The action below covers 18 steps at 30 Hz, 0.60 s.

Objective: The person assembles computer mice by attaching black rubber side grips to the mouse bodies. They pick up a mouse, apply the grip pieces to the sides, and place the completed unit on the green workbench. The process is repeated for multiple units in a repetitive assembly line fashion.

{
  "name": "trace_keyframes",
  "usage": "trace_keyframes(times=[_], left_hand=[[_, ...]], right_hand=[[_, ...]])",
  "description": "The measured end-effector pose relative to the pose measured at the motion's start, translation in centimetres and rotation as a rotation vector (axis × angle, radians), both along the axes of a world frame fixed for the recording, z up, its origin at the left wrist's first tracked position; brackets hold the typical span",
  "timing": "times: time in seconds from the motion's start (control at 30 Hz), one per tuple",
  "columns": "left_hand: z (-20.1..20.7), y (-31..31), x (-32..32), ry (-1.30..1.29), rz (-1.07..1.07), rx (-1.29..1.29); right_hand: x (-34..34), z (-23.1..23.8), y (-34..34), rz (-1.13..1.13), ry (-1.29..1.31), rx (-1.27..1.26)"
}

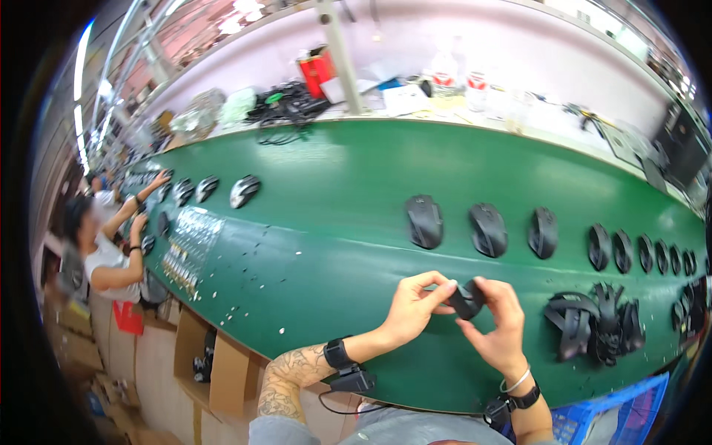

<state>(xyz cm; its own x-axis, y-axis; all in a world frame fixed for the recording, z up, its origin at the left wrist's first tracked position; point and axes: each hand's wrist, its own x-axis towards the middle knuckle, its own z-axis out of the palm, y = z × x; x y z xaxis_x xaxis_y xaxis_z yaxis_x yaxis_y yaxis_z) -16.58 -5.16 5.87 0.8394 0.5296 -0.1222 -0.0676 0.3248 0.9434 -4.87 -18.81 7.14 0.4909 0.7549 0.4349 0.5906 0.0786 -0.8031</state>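
A small curved black plastic piece [468, 301], which looks like a part of a mouse shell, is held up between my two hands above the green table. My left hand [415, 305] pinches its left side between thumb and fingers. On its other side, my right hand [502, 325] grips it with the fingers at the top and the thumb below. Just beyond my hands stand black computer mice [424, 222] in a spaced row that runs off to the right. A pile of black plastic shell parts [595, 326] lies right of my right hand.
The green table [356, 170] curves across the view. Several silver-and-black mice [245, 191] stand at the left, where a co-worker [111, 256] reaches over the table. Loose bits lie near a clear plastic sheet [191, 241]. Below are a cardboard box [233, 378] and a blue crate [619, 411].
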Motion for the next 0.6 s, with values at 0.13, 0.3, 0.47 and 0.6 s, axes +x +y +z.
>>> trace_keyframes(times=[0.13, 0.3, 0.47, 0.6], left_hand=[[1.8, 11.7, 0.2, -0.031, 0.137, 0.626], [-0.6, 40.0, -17.3, 0.971, 1.094, 1.398], [-4.5, 43.4, -19.5, 1.325, 0.904, 1.045], [-5.6, 45.9, -23.4, 1.215, 0.706, 0.904]], right_hand=[[0.0, -1.3, -0.1, -0.091, -0.099, 0.045], [-0.9, -2.2, 0.2, -0.028, -0.147, 0.103], [0.9, -3.0, -0.3, -0.163, -0.226, 0.103], [1.0, -3.0, -0.2, -0.061, -0.244, 0.106]])
